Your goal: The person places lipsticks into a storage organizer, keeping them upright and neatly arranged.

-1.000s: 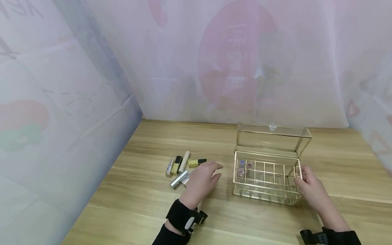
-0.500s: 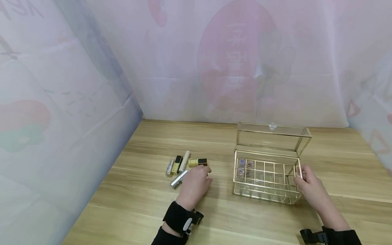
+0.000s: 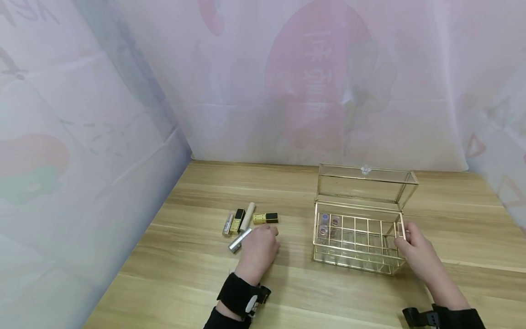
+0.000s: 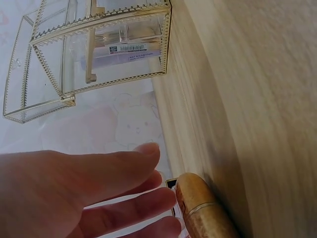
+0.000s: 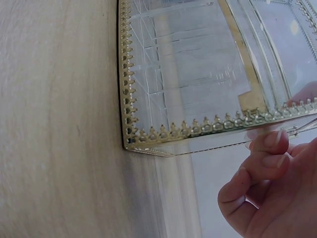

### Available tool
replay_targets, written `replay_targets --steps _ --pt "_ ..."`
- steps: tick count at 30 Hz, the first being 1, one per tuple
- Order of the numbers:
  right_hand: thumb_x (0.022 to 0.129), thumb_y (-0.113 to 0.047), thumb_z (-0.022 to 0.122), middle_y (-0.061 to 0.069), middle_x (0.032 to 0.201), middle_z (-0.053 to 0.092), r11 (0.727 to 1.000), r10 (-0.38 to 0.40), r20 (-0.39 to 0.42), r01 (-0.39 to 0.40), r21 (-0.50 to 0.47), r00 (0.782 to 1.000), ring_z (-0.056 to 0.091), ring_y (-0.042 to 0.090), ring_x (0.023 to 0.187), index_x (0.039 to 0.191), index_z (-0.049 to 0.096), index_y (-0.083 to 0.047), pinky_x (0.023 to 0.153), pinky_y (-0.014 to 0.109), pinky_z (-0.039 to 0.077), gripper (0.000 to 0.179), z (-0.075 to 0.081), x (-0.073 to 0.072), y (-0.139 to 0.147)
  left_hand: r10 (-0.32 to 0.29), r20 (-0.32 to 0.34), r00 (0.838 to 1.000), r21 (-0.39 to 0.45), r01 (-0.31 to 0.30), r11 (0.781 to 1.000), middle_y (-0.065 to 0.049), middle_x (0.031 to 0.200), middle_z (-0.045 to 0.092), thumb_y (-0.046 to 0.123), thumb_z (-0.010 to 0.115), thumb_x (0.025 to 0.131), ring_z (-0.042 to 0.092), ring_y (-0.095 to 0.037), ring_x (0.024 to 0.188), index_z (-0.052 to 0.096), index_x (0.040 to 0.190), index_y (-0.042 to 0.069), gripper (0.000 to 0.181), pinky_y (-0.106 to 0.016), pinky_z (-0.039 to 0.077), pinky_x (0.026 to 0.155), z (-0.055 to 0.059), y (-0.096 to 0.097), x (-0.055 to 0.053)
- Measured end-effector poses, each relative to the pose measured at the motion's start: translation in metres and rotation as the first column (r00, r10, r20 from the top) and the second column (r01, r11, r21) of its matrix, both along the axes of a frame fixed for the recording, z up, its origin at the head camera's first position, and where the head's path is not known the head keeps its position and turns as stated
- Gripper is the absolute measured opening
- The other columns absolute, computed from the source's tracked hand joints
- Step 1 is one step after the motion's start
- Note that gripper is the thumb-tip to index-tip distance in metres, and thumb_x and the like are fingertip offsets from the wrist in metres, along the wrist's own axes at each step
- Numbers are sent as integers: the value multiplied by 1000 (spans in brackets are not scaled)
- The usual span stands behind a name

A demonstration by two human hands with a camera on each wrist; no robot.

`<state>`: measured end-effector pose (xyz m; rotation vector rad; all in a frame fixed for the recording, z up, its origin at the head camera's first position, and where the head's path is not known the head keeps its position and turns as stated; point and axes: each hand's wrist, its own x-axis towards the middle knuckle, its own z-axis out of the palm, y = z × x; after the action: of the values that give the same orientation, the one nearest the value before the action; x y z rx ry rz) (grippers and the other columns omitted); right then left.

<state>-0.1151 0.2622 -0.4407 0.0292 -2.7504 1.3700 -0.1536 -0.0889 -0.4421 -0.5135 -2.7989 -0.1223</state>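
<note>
My left hand (image 3: 260, 249) is over the near end of a small group of lipsticks. In the left wrist view its thumb and fingers are apart, fingertips beside a gold tube (image 4: 200, 206); nothing is pinched between them. A silver tube (image 3: 239, 241) sticks out to the left of that hand. My right hand (image 3: 419, 246) grips the right wall of a glass box with gold edging (image 3: 353, 249), its fingers curled at the rim. The box's hinged lid (image 3: 365, 178) stands open at the back. Several tubes (image 3: 323, 224) stand in the leftmost compartments.
Beyond my left hand lie a black-and-gold lipstick (image 3: 237, 221), a pale tube (image 3: 247, 216), a clear-looking tube (image 3: 228, 225) and another black-and-gold lipstick (image 3: 265, 218) lying sideways. Printed cloth (image 3: 246, 91) hangs behind the wooden table (image 3: 172, 274).
My left hand has moved left and down over the lipsticks, its fingers drawing in from a spread reach. The right hand and the box have stayed in place.
</note>
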Motion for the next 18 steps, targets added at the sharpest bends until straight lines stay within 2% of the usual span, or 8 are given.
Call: replay_targets --steps 4,9,13,18 --pt "94 -3 41 16 79 56 1000 2 4 -2 -2 1000 41 20 65 113 37 6 54 30 35 21 0 0 0 10 22 1000 -44 -9 999 -3 71 64 19 78 70 57 -15 54 71 80 10 15 -26 47 37 -1 1 1" --pt "94 -3 41 14 78 56 1000 0 6 0 -5 1000 41 19 64 113 37 6 54 29 35 21 0 1 0 18 65 998 -56 -15 998 -4 73 64 13 77 71 57 -16 58 70 81 9 12 -27 50 39 -2 3 2" --pt "94 -3 42 14 76 55 1000 -3 4 3 -6 1000 40 19 63 111 38 6 53 29 35 20 0 1 0 4 57 998 -63 -1 998 -4 74 66 6 76 71 58 -17 58 70 81 11 13 -27 50 41 -3 5 2" --pt "93 -3 41 19 84 59 1000 -4 8 4 -4 1000 42 21 66 111 38 6 55 30 36 20 0 0 0 -16 41 999 -69 19 997 -3 72 66 9 79 70 58 -16 58 70 79 11 13 -26 51 42 -6 7 1"
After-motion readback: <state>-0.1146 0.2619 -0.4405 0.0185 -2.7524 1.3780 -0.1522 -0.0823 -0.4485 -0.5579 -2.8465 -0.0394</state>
